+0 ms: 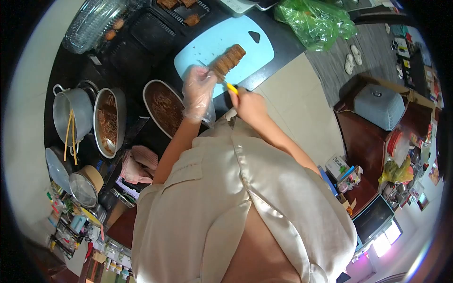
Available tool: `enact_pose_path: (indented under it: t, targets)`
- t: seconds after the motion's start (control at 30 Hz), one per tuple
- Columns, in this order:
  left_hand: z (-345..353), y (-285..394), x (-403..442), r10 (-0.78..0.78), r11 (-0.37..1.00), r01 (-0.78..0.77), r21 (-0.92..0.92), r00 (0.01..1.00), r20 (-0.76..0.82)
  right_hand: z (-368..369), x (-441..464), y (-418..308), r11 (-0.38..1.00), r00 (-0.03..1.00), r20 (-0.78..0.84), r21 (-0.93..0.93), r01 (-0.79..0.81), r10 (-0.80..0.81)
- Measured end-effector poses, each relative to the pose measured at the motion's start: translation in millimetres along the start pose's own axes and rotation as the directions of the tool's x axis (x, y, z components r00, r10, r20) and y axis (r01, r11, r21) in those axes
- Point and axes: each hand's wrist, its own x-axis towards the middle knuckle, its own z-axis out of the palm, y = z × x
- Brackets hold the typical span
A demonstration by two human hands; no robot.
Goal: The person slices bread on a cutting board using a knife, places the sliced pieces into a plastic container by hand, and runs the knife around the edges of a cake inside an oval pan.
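Observation:
A brown loaf, cut crosswise into several slices, lies on a light blue cutting board. My left hand, in a clear plastic glove, has its fingers curled at the near end of the loaf, gripping it. With my bare right hand I hold a knife by its yellow handle. The blade reaches the loaf's near end, close to my left fingers, and is partly hidden there.
Left of the board stand two oval tins with brown residue and a metal pot with chopsticks. Black plastic trays, a clear lid and brown pieces are behind. A green plastic bag lies right.

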Motion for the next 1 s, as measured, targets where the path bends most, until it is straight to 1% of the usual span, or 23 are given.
enact_pose_path:
  t: [0.07, 0.13, 0.17, 0.23, 0.27, 0.33, 0.37, 0.4, 0.43, 0.47, 0.5, 0.53, 0.57, 0.63, 0.67, 0.7, 0.77, 0.8, 0.83, 0.87, 0.9, 0.97, 1.0]
  targets:
    - [-1, -7, 1, 0.006, 1.0, -0.006, 0.005, 1.0, -0.001, -11, -21, 11, 1.0, 1.0, 0.022, 0.008, -0.012, 0.012]
    - [-2, -11, 1, -0.011, 0.996, 0.014, -0.083, 0.999, 0.034, -9, -27, 12, 0.999, 0.998, 0.046, -0.004, -0.039, 0.039]
    - [-2, -13, 3, -0.013, 0.996, 0.016, -0.086, 0.999, 0.036, -3, -20, 10, 0.999, 0.998, 0.047, -0.007, -0.041, 0.042]
    - [-2, -14, 4, 0.033, 0.992, -0.031, 0.122, 0.999, -0.014, 9, 0, 1, 0.999, 0.998, 0.049, -0.043, -0.027, 0.029]
    - [-1, -13, 2, 0.027, 0.992, -0.025, 0.123, 1.0, -0.014, 12, 2, 1, 0.999, 0.998, 0.054, -0.043, -0.03, 0.032]
    - [-2, -11, 2, -0.008, 1.0, 0.008, 0.007, 1.0, -0.003, 17, 7, 1, 1.0, 1.0, 0.027, -0.022, -0.013, 0.013]
    - [-2, -13, 3, -0.005, 1.0, 0.005, 0.009, 1.0, 0.0, 19, 8, 1, 1.0, 1.0, 0.01, -0.012, -0.005, 0.005]
    - [-3, -18, 4, 0.012, 0.996, -0.011, 0.084, 1.0, -0.01, 22, -2, 13, 0.998, 0.999, 0.035, -0.056, -0.004, 0.006]
    - [-5, -20, 6, 0.031, 0.987, -0.027, 0.157, 0.999, -0.021, 23, -14, 25, 0.998, 0.999, 0.033, -0.056, -0.002, 0.003]
    - [-6, -18, 7, 0.036, 0.988, -0.032, 0.154, 0.999, -0.028, 21, -25, 36, 0.999, 0.999, 0.036, -0.053, -0.013, 0.015]
    - [-7, -16, 7, -0.024, 0.984, 0.031, 0.174, 0.999, -0.041, 15, -29, 36, 0.998, 0.999, 0.042, -0.049, -0.024, 0.026]
    - [-9, -16, 6, -0.088, 0.976, 0.096, 0.193, 0.995, -0.05, 14, -30, 33, 0.999, 1.0, 0.002, -0.04, -0.011, 0.012]
    - [-10, -19, 6, -0.09, 0.976, 0.098, 0.193, 0.995, -0.048, 15, -26, 30, 0.999, 1.0, 0.004, -0.041, -0.014, 0.014]
    - [-18, -25, 7, -0.212, 0.977, 0.211, -0.009, 0.977, -0.024, 13, -13, 20, 0.999, 1.0, 0.025, -0.042, -0.001, 0.002]
    - [-24, -27, 8, -0.32, 0.932, 0.324, -0.162, 0.946, 0.054, 7, -12, 18, 0.999, 0.997, 0.063, -0.012, -0.044, 0.045]
    - [-25, -26, 11, -0.313, 0.935, 0.317, -0.162, 0.949, 0.049, 6, -12, 21, 0.999, 0.998, 0.058, -0.009, -0.037, 0.038]
    - [-26, -25, 12, -0.256, 0.964, 0.254, 0.076, 0.966, 0.029, 2, -16, 29, 0.979, 0.988, 0.146, 0.186, -0.083, 0.056]
    - [-25, -12, 11, -0.253, 0.965, 0.25, 0.078, 0.967, 0.027, -2, -16, 28, 0.979, 0.988, 0.144, 0.189, -0.08, 0.053]
    - [-24, 10, 10, -0.246, 0.93, 0.214, 0.298, 0.966, 0.074, -8, -14, 25, 0.961, 0.983, 0.172, 0.255, -0.11, 0.066]
    - [-24, 24, 9, -0.248, 0.851, 0.158, 0.501, 0.961, 0.118, -12, -13, 23, 0.938, 0.977, 0.201, 0.318, -0.137, 0.074]
    - [-25, 21, 11, -0.237, 0.853, 0.152, 0.5, 0.965, 0.112, -12, -13, 24, 0.939, 0.979, 0.192, 0.321, -0.125, 0.065]
    - [-26, 10, 17, -0.174, 0.807, 0.061, 0.587, 0.975, 0.137, -12, -11, 29, 0.931, 0.991, 0.127, 0.355, -0.085, 0.042]
    - [-27, 14, 19, -0.221, 0.818, 0.122, 0.562, 0.969, 0.112, -16, -9, 30, 0.931, 0.993, 0.113, 0.359, -0.069, 0.03]
